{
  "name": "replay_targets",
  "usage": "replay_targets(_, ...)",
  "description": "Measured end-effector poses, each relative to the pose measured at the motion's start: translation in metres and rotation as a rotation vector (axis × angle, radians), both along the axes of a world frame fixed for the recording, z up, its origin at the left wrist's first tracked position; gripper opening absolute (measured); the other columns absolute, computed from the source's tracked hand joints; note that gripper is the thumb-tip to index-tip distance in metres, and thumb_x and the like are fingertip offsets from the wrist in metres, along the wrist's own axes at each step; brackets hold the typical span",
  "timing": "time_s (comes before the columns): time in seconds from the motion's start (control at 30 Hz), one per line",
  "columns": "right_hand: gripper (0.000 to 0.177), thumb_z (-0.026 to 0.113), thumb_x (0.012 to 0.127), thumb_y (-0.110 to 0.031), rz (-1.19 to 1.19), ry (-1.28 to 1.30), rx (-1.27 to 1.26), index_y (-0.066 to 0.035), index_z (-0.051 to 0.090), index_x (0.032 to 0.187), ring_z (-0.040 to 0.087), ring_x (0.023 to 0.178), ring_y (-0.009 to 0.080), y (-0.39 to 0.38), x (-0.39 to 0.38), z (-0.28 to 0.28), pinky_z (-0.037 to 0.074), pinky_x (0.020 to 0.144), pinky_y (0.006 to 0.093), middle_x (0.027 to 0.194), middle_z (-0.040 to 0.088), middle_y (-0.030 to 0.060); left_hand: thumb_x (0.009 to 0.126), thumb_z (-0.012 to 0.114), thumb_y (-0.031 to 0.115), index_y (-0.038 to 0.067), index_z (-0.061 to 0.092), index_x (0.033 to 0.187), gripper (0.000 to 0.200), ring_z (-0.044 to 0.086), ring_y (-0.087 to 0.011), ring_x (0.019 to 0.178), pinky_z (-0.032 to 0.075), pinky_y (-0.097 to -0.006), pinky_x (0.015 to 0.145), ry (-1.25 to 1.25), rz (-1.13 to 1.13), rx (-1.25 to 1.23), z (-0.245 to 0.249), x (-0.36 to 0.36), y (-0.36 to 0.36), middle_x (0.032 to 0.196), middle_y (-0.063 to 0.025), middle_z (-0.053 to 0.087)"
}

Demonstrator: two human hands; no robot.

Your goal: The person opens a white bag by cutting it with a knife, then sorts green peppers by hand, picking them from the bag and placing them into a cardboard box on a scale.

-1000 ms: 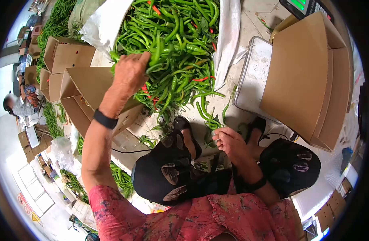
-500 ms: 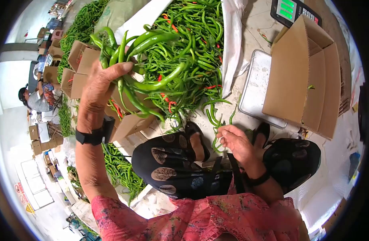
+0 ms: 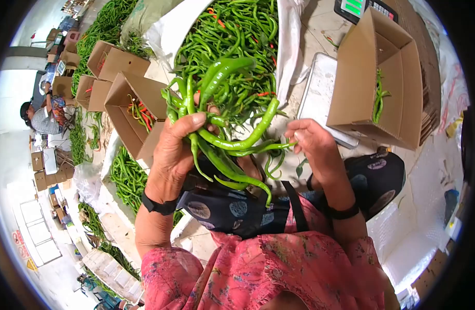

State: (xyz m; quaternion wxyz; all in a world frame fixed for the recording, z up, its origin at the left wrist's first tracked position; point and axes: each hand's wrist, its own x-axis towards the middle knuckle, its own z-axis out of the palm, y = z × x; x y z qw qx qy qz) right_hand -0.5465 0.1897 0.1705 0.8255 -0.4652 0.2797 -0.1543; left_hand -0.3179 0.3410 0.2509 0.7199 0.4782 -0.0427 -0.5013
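My left hand (image 3: 174, 147) is closed around a bunch of long green chili peppers (image 3: 236, 142), which fan out over my lap. Some stems and curved ends stick up past the thumb. At the right side of the bunch, my right hand (image 3: 316, 147) pinches the thin end of one green chili pepper, thumb against fingers. Behind the bunch lies a large heap of green chili peppers (image 3: 248, 33) in an opened white sack (image 3: 289, 49), with a few red ones mixed in.
On the right, an open cardboard box (image 3: 351, 98) with a few green peppers stands by a white tray (image 3: 317, 90) and a digital scale display (image 3: 354, 8). Left is a cardboard box (image 3: 129, 111) holding red peppers. A person (image 3: 46, 119) sits far left.
My left hand has brought the bunch right and down, nearer my body. My right hand has risen to the bunch and now grips a pepper's end. The view has shifted, showing peppers inside the right box.
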Motion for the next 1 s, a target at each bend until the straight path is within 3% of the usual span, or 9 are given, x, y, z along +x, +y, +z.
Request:
replay_targets(0.1, 0.027, 0.058, 0.091, -0.018, -0.012, 0.087, -0.285, 0.002, 0.063, 0.108, 0.058, 0.092, 0.0101, -0.007, 0.008, 0.035, 0.045, 0.083, 0.0244, 0.1, 0.066, 0.0073, 0.074, 0.072, 0.005, 0.003, 0.047, 0.127, 0.058, 0.061, -0.0226, 0.099, 0.052, -0.0342, 0.082, -0.016, -0.051, -0.012, -0.021, -0.025, 0.006, 0.108, -0.0132, 0.06)
replay_targets(0.27, 0.036, 0.065, 0.09, -0.012, 0.439, -0.04, 0.023, 0.002, 0.056, 0.121, 0.06, 0.086, 0.0108, 0.005, 0.017, 0.025, 0.049, 0.077, 0.0264, 0.102, 0.065, 0.0069, 0.071, 0.074, 0.001, -0.005, 0.037, 0.14, 0.078, 0.053, -0.0243, 0.119, 0.041, -0.036, 0.104, -0.053, -0.18, -0.025, -0.035, -0.066, 0.0, 0.13, -0.0139, 0.054)
replay_targets(0.5, 0.016, 0.065, 0.088, -0.01, 0.339, 0.102, -0.045, 0.003, 0.063, 0.097, 0.061, 0.066, 0.011, 0.025, 0.012, 0.016, 0.05, 0.061, 0.0268, 0.08, 0.068, 0.0066, 0.074, 0.071, -0.002, -0.004, 0.042, 0.136, 0.069, 0.059, -0.0173, 0.103, 0.047, -0.0301, 0.092, -0.016, -0.248, 0.091, -0.079, -0.076, 0.024, 0.115, -0.0091, 0.061)
replay_targets(0.57, 0.015, 0.064, 0.086, -0.008, 0.139, 0.272, -0.971, 0.003, 0.062, 0.096, 0.061, 0.065, 0.0088, 0.023, 0.006, 0.018, 0.049, 0.058, 0.0265, 0.078, 0.066, 0.0087, 0.074, 0.072, -0.001, 0.0, 0.051, 0.129, 0.059, 0.059, -0.0135, 0.09, 0.048, -0.0267, 0.083, -0.056, -0.294, 0.179, -0.088, -0.081, 0.031, 0.098, -0.0047, 0.063)
replay_targets(0.6, 0.016, 0.062, 0.084, -0.007, 0.124, 0.21, -1.114, 0.003, 0.062, 0.096, 0.059, 0.063, 0.0065, 0.02, 0.004, 0.02, 0.048, 0.056, 0.0247, 0.075, 0.065, 0.0097, 0.074, 0.072, -0.001, 0.0, 0.052, 0.128, 0.057, 0.06, -0.0134, 0.088, 0.048, -0.0264, 0.081, -0.024, -0.273, 0.165, -0.091, -0.082, 0.033, 0.096, -0.0048, 0.063)
replay_targets(0.77, 0.016, 0.061, 0.087, -0.014, -0.085, 0.379, -0.443, 0.0, 0.063, 0.096, 0.058, 0.068, 0.0062, -0.013, -0.033, 0.026, 0.044, 0.056, 0.0211, 0.077, 0.064, 0.0043, 0.073, 0.068, 0.001, -0.002, 0.052, 0.126, 0.055, 0.059, -0.0161, 0.072, 0.05, -0.0273, 0.067, 0.104, -0.128, 0.103, -0.088, -0.064, 0.05, 0.091, -0.0094, 0.062)
replay_targets(0.9, 0.016, 0.061, 0.088, -0.015, -0.031, 0.466, -0.444, -0.003, 0.063, 0.098, 0.06, 0.069, 0.0117, -0.023, -0.076, 0.008, 0.048, 0.063, 0.0244, 0.077, 0.065, 0.0055, 0.077, 0.065, 0.001, -0.001, 0.051, 0.121, 0.046, 0.058, -0.0191, 0.071, 0.051, -0.0307, 0.066, 0.179, -0.018, 0.053, -0.092, -0.058, 0.059, 0.087, -0.0103, 0.059)
replay_targets(0.97, 0.019, 0.065, 0.084, -0.013, 0.148, 0.682, -0.968, -0.003, 0.062, 0.1, 0.063, 0.07, 0.0215, -0.008, -0.082, -0.011, 0.049, 0.066, 0.03, 0.079, 0.066, 0.0095, 0.079, 0.063, 0.001, -0.001, 0.05, 0.12, 0.043, 0.057, -0.0194, 0.071, 0.052, -0.0321, 0.066, 0.314, -0.001, -0.058, -0.095, -0.058, 0.058, 0.086, -0.0101, 0.057)
replay_targets(1.0, 0.024, 0.069, 0.08, -0.014, 0.051, 0.471, -1.509, -0.004, 0.062, 0.101, 0.064, 0.075, 0.0297, -0.001, -0.083, -0.03, 0.049, 0.071, 0.0344, 0.087, 0.066, 0.0124, 0.081, 0.062, 0.001, 0.0, 0.05, 0.119, 0.04, 0.057, -0.0196, 0.071, 0.052, -0.0331, 0.066, 0.359, 0.017, -0.109, -0.096, -0.059, 0.055, 0.086, -0.0103, 0.056)
